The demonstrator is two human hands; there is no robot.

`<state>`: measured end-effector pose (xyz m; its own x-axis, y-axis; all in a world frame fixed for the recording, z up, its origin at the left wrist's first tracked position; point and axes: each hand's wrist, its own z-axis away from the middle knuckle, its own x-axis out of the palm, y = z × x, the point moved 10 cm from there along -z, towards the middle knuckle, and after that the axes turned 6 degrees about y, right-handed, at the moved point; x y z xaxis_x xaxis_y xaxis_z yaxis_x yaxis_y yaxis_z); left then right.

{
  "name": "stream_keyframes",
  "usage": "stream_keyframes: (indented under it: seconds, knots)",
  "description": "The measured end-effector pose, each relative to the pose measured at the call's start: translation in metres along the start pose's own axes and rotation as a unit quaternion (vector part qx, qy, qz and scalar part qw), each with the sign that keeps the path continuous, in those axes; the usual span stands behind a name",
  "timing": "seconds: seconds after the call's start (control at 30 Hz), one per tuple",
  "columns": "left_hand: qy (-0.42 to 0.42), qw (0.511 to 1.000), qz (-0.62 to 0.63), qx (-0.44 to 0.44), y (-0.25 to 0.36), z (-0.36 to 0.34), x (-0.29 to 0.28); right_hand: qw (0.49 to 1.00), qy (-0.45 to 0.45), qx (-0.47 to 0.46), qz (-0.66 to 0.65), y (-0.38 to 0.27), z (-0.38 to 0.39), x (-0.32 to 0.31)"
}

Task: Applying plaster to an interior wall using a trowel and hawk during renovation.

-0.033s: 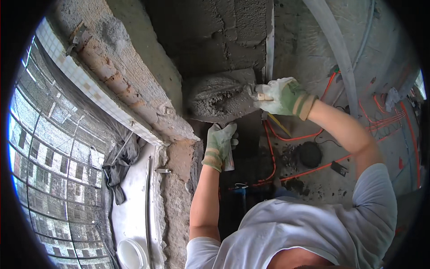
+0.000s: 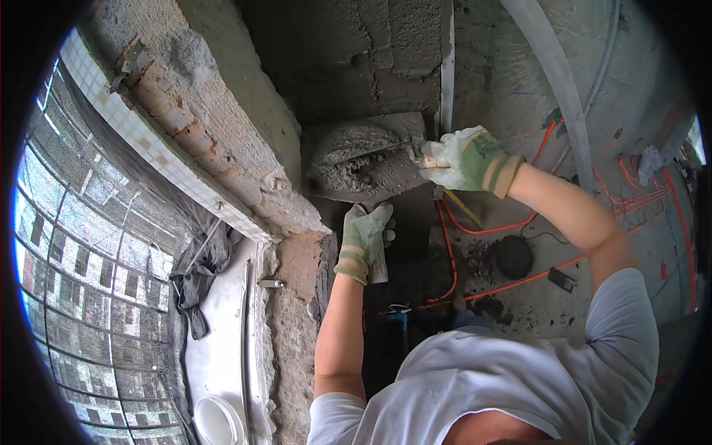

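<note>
My knit-cuffed cloth gloves (image 2: 480, 157) look matt, and the mortar (image 2: 356, 170) at mid-frame looks damp and lumpy. Lower left, the bucket (image 2: 234, 417) is smooth plastic; upper left, the masonry (image 2: 199, 70) looks rough.

A board (image 2: 410, 127) carries mortar (image 2: 354, 165). On the floor (image 2: 608, 297) lie orange pipes (image 2: 512, 282), a dark box (image 2: 562, 279) and a round black object (image 2: 513, 256); on the ledge (image 2: 215, 363), a bucket (image 2: 216, 421) and black cloth (image 2: 211, 254).

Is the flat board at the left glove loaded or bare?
Loaded: a rough heap of grey mortar covers much of the board.
</note>
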<state>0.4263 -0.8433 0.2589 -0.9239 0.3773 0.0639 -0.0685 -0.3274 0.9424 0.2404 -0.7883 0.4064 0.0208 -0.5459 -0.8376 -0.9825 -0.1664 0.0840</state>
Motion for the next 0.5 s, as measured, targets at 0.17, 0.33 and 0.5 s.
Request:
stream_keyframes:
  seconds: [0.17, 0.33, 0.5]
  knots:
    - [0.019, 0.996, -0.025, 0.079, 0.013, 0.007, 0.002, 0.998, 0.036, -0.011, 0.045, -0.009, -0.064, -0.033]
    - [-0.012, 0.999, 0.033, 0.004, -0.026, 0.011, 0.014, 0.985, -0.149, 0.045, 0.073, 0.005, -0.158, -0.006]
    - [-0.012, 0.996, 0.076, -0.033, -0.047, -0.014, 0.007, 0.99, -0.127, -0.03, 0.057, -0.006, -0.223, -0.064]
